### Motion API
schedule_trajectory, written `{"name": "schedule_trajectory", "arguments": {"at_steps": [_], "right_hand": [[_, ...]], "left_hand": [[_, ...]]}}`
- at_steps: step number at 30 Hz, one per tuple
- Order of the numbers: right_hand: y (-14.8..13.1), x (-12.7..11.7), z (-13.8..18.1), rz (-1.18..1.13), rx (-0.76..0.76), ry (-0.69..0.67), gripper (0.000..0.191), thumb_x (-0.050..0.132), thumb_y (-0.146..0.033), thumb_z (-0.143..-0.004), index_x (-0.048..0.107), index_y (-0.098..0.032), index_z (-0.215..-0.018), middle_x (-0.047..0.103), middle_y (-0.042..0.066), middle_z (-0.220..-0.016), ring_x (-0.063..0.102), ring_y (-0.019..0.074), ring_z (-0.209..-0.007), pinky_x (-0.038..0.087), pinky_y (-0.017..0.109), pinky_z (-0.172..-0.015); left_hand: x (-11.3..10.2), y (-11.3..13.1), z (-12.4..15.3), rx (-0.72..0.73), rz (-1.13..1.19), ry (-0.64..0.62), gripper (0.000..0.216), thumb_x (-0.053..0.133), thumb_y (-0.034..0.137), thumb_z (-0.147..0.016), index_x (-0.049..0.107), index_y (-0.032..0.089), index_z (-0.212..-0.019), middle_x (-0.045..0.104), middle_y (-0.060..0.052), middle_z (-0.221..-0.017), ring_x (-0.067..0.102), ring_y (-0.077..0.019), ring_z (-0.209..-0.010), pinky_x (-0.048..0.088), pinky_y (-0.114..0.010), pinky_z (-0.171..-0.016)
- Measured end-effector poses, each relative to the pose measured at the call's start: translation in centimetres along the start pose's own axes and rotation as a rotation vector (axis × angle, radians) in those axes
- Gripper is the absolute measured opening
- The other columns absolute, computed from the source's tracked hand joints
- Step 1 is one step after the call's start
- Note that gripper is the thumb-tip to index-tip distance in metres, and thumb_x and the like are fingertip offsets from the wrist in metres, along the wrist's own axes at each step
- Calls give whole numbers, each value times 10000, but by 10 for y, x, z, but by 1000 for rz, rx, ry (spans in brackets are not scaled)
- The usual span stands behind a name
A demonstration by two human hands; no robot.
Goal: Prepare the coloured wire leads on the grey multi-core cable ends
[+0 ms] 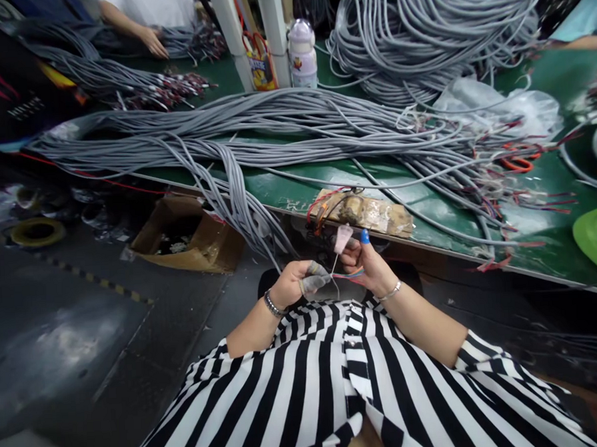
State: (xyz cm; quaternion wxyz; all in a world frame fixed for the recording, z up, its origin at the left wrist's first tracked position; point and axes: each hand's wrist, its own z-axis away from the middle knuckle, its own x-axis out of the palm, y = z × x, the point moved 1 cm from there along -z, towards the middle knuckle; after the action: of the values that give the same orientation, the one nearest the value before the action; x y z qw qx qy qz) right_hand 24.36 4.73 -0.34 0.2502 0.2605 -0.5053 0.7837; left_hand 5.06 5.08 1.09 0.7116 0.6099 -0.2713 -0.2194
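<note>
My left hand (pixel 306 278), with grey covers on its fingertips, pinches the end of a grey cable close to my shirt. From that end fan out thin coloured wires (pixel 350 274), and my right hand (pixel 368 263) has its fingers closed around them. A blue cover sits on my right thumb. Between the hands a pale strand runs up to a small pinkish-white tag (pixel 343 238) near my right fingers. Just beyond them, at the table edge, lies a worn wooden block (pixel 362 212) with tape and wires on it.
Long grey cables (pixel 283 127) stretch across the green table (pixel 297 195), with a big coil (pixel 433 29) behind. Orange-handled scissors (pixel 520 157) lie right; a bottle (pixel 302 55) stands at the back. A cardboard box (pixel 184 236) is on the floor. Another person's hand (pixel 153 42) rests at far left.
</note>
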Motion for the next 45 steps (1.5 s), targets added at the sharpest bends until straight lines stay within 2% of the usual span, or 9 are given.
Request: {"name": "schedule_trajectory", "arguments": {"at_steps": [4,11,16,22,27,30,37,41,45], "right_hand": [[0,-5,2,-10,24,-21,579,685,-717,-615,457,-191,-691,527,-32,-646,191,35,-439,84,164,-362],[9,-10,20,239,247,-219,461,766,-544,-657,597,-127,-756,540,-34,-614,143,-1,-414,61,165,-359],[5,8,32,457,264,-391,516,852,-489,-536,620,-127,-822,583,-17,-679,418,39,-519,310,169,-448],[11,20,37,692,91,-204,397,809,-461,-605,575,-148,-674,503,-54,-568,396,56,-503,331,203,-477],[14,2,25,566,-26,166,440,755,-545,-626,532,-166,-619,513,-38,-516,353,47,-426,253,198,-401],[7,-14,16,401,-80,347,466,749,-578,-617,514,-178,-660,510,-44,-514,233,22,-374,120,187,-354],[-11,-3,6,186,14,-15,560,560,-736,-727,536,-176,-729,482,-39,-564,162,27,-398,63,179,-356],[-16,8,-3,227,-35,-17,539,609,-701,-724,539,-168,-683,321,-82,-452,186,36,-400,112,161,-358],[-15,11,-9,190,-78,25,534,680,-671,-677,558,-152,-650,384,-65,-466,207,27,-407,134,157,-355]], "left_hand": [[1,-2,19,34,-52,-103,333,742,430,-724,699,101,-748,610,-34,-582,521,-91,-508,416,-198,-484],[-13,-11,25,34,-69,88,328,741,422,-730,695,101,-783,608,-22,-587,502,-78,-493,430,-190,-492],[-14,-12,19,44,-123,6,348,744,436,-722,688,98,-784,649,-41,-654,564,-102,-568,474,-201,-556],[-12,-9,14,80,-209,-79,331,714,435,-757,685,106,-777,657,-45,-680,582,-114,-613,485,-211,-607],[-15,-7,22,37,-132,-87,363,723,465,-736,702,104,-771,653,-51,-649,568,-113,-572,462,-210,-554],[-19,-7,27,28,-19,30,377,753,472,-697,702,105,-766,615,-24,-568,504,-80,-466,402,-189,-456],[-18,0,3,106,73,248,338,772,434,-686,690,127,-798,591,11,-542,473,-52,-421,337,-157,-390],[-5,4,-17,94,79,270,366,768,458,-682,677,130,-814,582,21,-536,459,-45,-419,337,-153,-394],[3,5,-28,60,49,279,381,758,475,-689,664,129,-816,576,26,-535,450,-43,-420,336,-156,-399]]}}
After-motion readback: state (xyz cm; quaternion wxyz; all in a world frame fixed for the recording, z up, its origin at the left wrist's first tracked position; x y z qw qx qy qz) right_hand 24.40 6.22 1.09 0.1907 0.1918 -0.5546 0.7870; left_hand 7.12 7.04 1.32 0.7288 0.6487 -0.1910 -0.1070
